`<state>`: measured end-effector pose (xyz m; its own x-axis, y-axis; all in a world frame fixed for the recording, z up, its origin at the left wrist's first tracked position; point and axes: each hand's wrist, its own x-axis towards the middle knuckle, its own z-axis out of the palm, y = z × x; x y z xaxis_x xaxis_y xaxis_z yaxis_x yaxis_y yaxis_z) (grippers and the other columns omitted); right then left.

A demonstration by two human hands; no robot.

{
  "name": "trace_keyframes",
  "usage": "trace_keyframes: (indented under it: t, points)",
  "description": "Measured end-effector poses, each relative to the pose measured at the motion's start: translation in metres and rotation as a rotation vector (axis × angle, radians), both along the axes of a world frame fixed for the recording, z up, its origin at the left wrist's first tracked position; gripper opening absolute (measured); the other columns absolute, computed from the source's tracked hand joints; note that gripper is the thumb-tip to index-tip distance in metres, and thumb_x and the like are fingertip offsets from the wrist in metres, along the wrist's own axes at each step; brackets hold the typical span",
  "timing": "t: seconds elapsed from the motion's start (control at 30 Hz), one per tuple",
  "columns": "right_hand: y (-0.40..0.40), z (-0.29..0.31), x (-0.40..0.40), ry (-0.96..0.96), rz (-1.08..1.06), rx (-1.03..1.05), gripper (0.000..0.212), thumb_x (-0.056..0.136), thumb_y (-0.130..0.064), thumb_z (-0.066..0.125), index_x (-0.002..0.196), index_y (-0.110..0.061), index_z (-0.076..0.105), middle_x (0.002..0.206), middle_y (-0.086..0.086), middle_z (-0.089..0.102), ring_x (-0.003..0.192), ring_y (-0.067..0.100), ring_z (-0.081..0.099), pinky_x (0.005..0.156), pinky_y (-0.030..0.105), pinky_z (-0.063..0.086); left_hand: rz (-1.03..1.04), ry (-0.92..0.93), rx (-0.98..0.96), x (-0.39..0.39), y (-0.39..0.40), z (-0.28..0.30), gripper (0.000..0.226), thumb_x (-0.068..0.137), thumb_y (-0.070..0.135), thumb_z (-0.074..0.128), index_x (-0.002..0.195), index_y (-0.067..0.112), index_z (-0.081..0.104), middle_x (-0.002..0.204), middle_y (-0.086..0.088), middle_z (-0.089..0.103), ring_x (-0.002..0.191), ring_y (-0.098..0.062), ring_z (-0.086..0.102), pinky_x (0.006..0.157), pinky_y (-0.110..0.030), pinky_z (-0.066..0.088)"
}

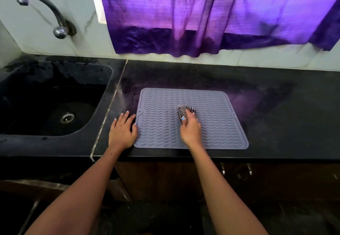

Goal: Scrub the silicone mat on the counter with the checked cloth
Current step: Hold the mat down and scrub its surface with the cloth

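Right hand (pixel 190 131) clenched on a bunched checked cloth (pixel 186 112), pressing it onto the silicone mat (pixel 211 117); left hand (pixel 122 131) flat, fingers spread, at the mat's left edge.

Grey and rectangular, with wavy ridges and rounded corners, the mat lies flat on a black stone counter (pixel 276 106), right of a dark sink (pixel 55 106) with a wall tap (pixel 46 10); a purple curtain (pixel 202 14) hangs behind. Cloth sits near mat centre, under the fingers.
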<state>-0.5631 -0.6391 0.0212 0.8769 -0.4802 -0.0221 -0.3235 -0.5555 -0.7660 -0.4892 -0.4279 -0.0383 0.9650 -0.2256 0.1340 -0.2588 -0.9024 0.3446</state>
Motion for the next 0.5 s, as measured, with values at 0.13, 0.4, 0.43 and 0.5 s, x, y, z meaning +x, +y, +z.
trace_keyframes:
  t: [0.13, 0.4, 0.43, 0.5]
  points:
    - [0.007, -0.034, -0.012, 0.169, 0.236, -0.436, 0.057, 0.101, -0.021, 0.031, 0.15, -0.009, 0.006, 0.159, 0.008, 0.003, 0.147, 0.019, 0.0, 0.119, 0.031, -0.004, 0.001, -0.011, 0.006, 0.001, 0.0, -0.001, 0.062, 0.085, 0.042, 0.02, 0.139, 0.019, 0.04, 0.152, -0.006, 0.029, 0.142, -0.021, 0.019, 0.116, -0.04, 0.01]
    - [0.0, -0.037, -0.008, 0.229, 0.306, -0.483, 0.063, 0.099, -0.025, 0.034, 0.15, -0.008, 0.003, 0.159, 0.009, -0.003, 0.147, 0.019, -0.004, 0.118, 0.031, -0.005, 0.01, -0.01, 0.002, 0.001, -0.001, -0.002, 0.061, 0.085, 0.041, 0.021, 0.139, 0.018, 0.041, 0.151, -0.006, 0.03, 0.142, -0.022, 0.02, 0.116, -0.04, 0.01]
    - [-0.001, -0.037, -0.008, 0.213, 0.311, -0.475, 0.062, 0.098, -0.022, 0.037, 0.15, -0.009, 0.005, 0.159, 0.008, 0.0, 0.147, 0.018, -0.002, 0.118, 0.03, -0.004, 0.008, -0.007, 0.004, 0.001, -0.001, -0.001, 0.062, 0.085, 0.041, 0.021, 0.139, 0.018, 0.041, 0.151, -0.006, 0.03, 0.142, -0.021, 0.02, 0.116, -0.04, 0.01]
    - [-0.004, -0.031, -0.009, 0.152, 0.292, -0.402, 0.059, 0.097, -0.013, 0.042, 0.149, -0.011, 0.016, 0.158, 0.006, 0.013, 0.146, 0.017, 0.012, 0.118, 0.028, 0.007, 0.006, -0.007, 0.006, 0.001, 0.0, -0.001, 0.062, 0.085, 0.042, 0.021, 0.138, 0.018, 0.041, 0.152, -0.006, 0.03, 0.142, -0.021, 0.02, 0.116, -0.04, 0.01]
